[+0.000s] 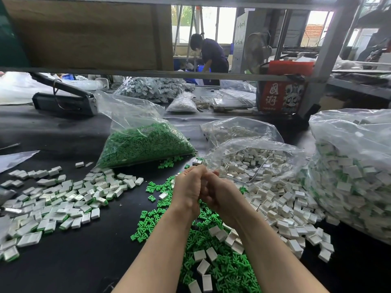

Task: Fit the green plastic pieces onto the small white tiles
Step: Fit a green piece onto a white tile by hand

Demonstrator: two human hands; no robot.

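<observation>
My left hand (188, 187) and my right hand (220, 193) are pressed together above the middle of the black table, fingers curled inward. Whatever they hold is hidden between them. Loose green plastic pieces (211, 246) lie scattered under my forearms, with a few white tiles (213, 231) mixed in. A heap of plain white tiles (281, 204) spills from an open clear bag (254, 161) to the right. To the left lies a spread of assembled tiles with green edges (63, 204). A clear bag of green pieces (143, 142) stands behind them.
A large bag of assembled tiles (351, 176) fills the right side. A dark heat sealer (65, 100), further bags and a red box (281, 96) stand at the back under a metal shelf frame (148, 74). Another person (211, 53) works in the background.
</observation>
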